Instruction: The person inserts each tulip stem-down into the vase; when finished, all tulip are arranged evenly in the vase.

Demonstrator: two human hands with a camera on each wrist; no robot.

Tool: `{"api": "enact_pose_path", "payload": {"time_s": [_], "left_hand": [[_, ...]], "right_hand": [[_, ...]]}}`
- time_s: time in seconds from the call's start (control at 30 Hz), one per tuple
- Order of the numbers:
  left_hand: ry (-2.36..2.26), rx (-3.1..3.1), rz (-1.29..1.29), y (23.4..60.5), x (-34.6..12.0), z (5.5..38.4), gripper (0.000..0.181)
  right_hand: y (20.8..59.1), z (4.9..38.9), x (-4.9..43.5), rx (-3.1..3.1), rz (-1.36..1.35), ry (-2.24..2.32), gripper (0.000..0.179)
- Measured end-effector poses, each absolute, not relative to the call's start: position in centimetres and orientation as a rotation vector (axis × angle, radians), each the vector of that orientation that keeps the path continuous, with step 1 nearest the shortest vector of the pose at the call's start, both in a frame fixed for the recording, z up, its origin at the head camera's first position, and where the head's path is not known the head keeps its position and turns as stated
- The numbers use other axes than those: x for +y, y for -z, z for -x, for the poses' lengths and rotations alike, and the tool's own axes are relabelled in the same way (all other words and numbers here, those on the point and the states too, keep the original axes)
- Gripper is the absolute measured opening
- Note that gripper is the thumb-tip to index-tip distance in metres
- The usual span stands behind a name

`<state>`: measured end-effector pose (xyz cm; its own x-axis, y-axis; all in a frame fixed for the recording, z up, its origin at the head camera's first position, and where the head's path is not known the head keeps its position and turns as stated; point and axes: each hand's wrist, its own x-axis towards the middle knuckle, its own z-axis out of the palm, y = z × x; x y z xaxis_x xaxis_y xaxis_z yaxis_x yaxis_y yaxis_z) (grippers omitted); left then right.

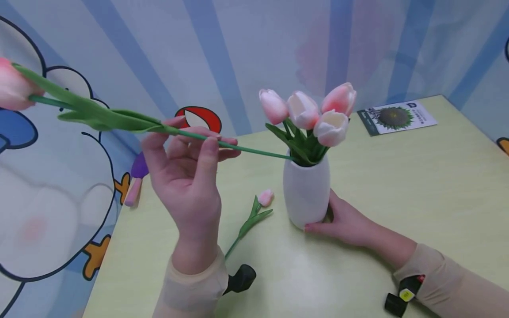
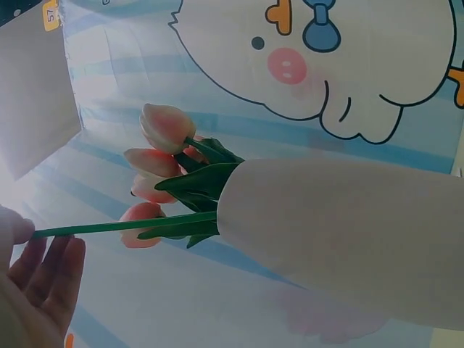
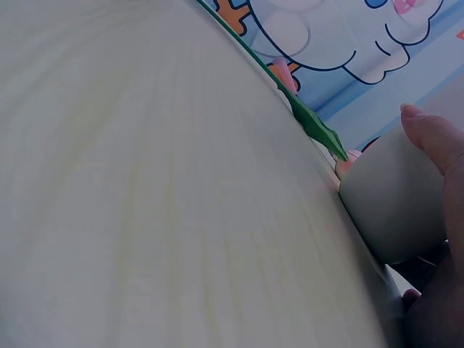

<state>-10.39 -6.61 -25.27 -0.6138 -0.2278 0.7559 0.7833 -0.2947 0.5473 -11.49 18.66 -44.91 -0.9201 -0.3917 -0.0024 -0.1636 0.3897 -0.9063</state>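
My left hand (image 1: 184,172) pinches the green stem of a pink tulip (image 1: 107,117) between thumb and fingers. The bloom points to the far left, and the stem's lower end meets the rim of a white vase (image 1: 306,194). Several pink-white tulips (image 1: 304,110) stand in the vase with their leaves at its mouth. In the left wrist view, the stem (image 2: 123,226) reaches the vase mouth beside those blooms. Low on the vase, my right hand (image 1: 350,223) grips its side near the base, thumb across the front; its other fingers are mostly hidden behind.
Another tulip (image 1: 252,216) lies on the pale wooden table (image 1: 397,198), left of the vase. A card with a round plant picture (image 1: 397,118) lies at the back right. By the left edge is a purple thing with a pink handle (image 1: 137,181). A cartoon-printed wall (image 1: 254,53) stands behind.
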Motion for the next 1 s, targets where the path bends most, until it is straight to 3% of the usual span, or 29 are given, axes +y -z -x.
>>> {"api": "enact_pose_path", "payload": {"time_s": [1.0], "left_hand": [[1.562,-1.644,0.923,22.3,-4.6,10.5,0.041]], "right_hand": [[45.0,11.3,18.9,2.435,0.514,1.566,0.094]]}}
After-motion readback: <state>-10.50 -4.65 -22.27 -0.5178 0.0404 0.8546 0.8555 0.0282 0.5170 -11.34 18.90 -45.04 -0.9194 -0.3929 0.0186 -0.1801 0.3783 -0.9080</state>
